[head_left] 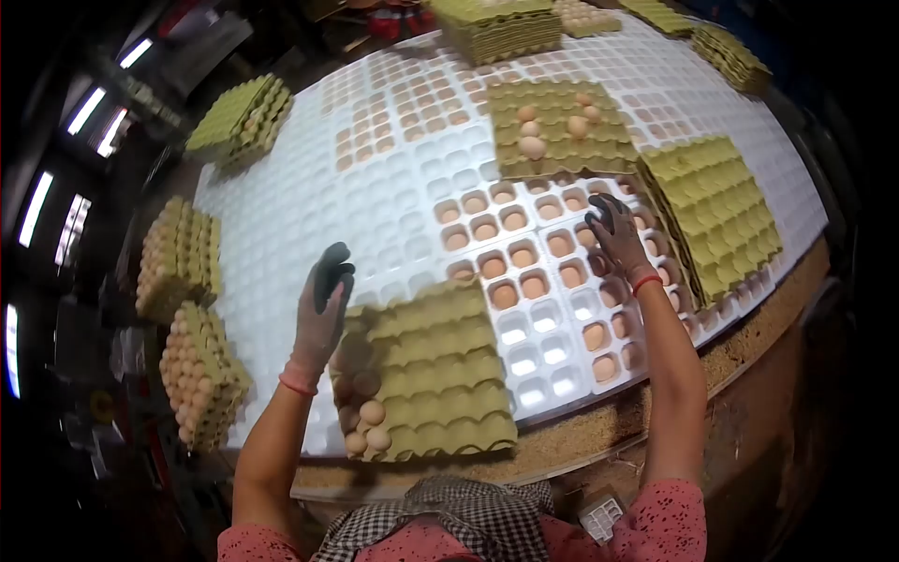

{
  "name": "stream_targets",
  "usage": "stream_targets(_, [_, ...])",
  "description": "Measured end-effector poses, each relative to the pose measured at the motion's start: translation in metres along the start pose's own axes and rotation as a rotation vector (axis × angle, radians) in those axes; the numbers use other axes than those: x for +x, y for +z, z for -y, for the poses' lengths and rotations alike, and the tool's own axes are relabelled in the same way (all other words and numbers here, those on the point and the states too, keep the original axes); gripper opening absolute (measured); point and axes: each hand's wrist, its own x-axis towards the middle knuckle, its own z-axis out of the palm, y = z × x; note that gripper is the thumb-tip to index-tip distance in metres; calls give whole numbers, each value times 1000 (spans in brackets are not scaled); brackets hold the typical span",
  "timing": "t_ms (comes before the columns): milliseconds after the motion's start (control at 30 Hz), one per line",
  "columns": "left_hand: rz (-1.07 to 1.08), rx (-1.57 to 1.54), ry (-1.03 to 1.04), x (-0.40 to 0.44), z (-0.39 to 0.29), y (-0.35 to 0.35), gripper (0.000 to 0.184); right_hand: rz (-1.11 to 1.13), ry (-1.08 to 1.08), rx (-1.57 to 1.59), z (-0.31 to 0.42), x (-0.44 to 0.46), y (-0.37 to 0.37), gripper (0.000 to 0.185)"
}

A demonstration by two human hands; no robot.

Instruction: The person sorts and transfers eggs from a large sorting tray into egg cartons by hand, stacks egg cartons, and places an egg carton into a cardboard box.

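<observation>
My left hand point(326, 304), in a grey glove with dark fingertips, is raised over the left edge of a green pulp egg tray point(435, 365). Its fingers are bent and a little apart, with no egg visible in them. Several eggs point(372, 413) sit along that tray's left side, some blurred. My right hand point(613, 228), gloved the same way, hovers over white plastic trays point(548, 351) whose cells partly hold brown eggs point(533, 284). Its fingers are curved and apart, with nothing seen between them. Another pulp tray point(562, 155) beyond it carries several eggs.
Pulp trays are stacked at the right point(714, 215) and far side point(496, 33). Egg-filled stacks stand along the left edge point(178, 258), with one more at the upper left point(242, 117). The table's wooden rim point(581, 421) runs close to my body.
</observation>
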Motion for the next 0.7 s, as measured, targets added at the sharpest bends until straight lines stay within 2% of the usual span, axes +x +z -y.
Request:
stream_targets(67, [-208,145,-51,-61,-5,-12,44,-99,-383,-368,64,-5,-14,50])
stream_targets(100, [-341,172,16,-80,40,-125,45,-132,-541,-232,166,8,79,49])
stream_targets(167, [-461,107,-188,-152,64,-150,43,149,-595,4,255,-36,119,39])
stream_targets(200, [-452,121,-214,-181,63,-147,44,327,-651,-19,288,-57,143,35])
stream_targets(267, [-395,184,-208,-215,51,-127,46,470,-828,-132,329,-91,197,31])
stream_targets(300, [-343,233,-190,-224,45,-115,47,546,-835,-379,324,-112,235,28])
stream_targets(367, [-253,379,-191,-230,33,-90,53,480,-867,-448,321,-122,254,28])
stream_targets(400, [-154,535,-52,-234,32,-82,56,479,-868,-461,325,-118,245,28])
stream_targets(433, [-54,689,88,-239,31,-76,59,574,-586,-69,329,-107,226,29])
stream_targets(500, [44,831,145,-248,30,-62,61,635,-293,305,340,-89,218,30])
stream_targets(567, [114,848,133,-251,41,-58,60,438,-338,245,353,-80,222,33])
stream_targets(600, [165,923,144,-249,41,-58,58,433,-419,23,358,-80,240,36])
stream_targets(633, [220,997,154,-247,41,-58,56,430,-412,18,357,-80,261,36])
stream_targets(700, [250,1054,219,-240,40,-68,56,676,-500,-385,361,-79,283,44])
